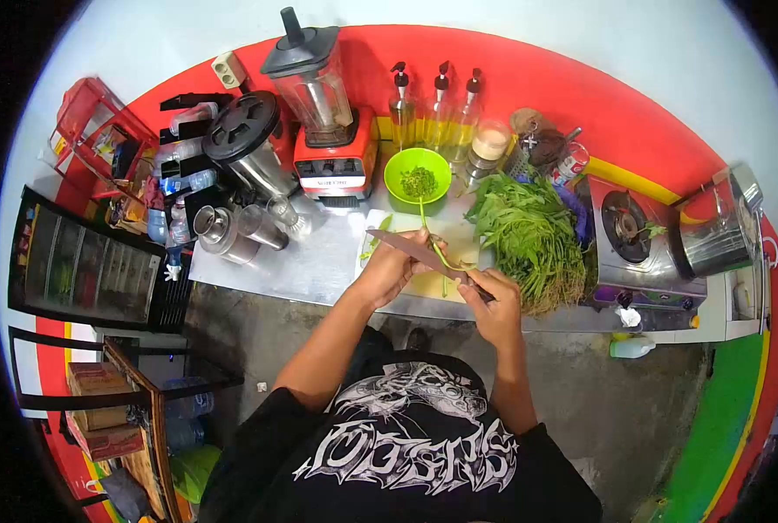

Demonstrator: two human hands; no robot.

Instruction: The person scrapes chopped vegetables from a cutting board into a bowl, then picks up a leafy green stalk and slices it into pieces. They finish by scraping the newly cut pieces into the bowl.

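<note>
My right hand [495, 305] is closed around the handle of a knife [412, 251], whose dark blade points left across my left hand. My left hand [389, 272] pinches a thin green stem [439, 251], which runs up toward the bowl and down beside the blade. Just beyond both hands stands a lime-green bowl [392, 186] with small green pieces [419, 182] in it. Beneath the hands lies a pale cutting board [465, 254], with a few green scraps at its left. A large bunch of leafy greens [528, 231] with roots lies right of the board.
A red blender [332, 166] and several pump bottles [439, 109] line the back wall. Metal shakers [223, 228] and a glass [286, 218] stand on the steel counter [297, 277] at left. A gas stove [626, 253] with a steel pot [716, 231] is at right.
</note>
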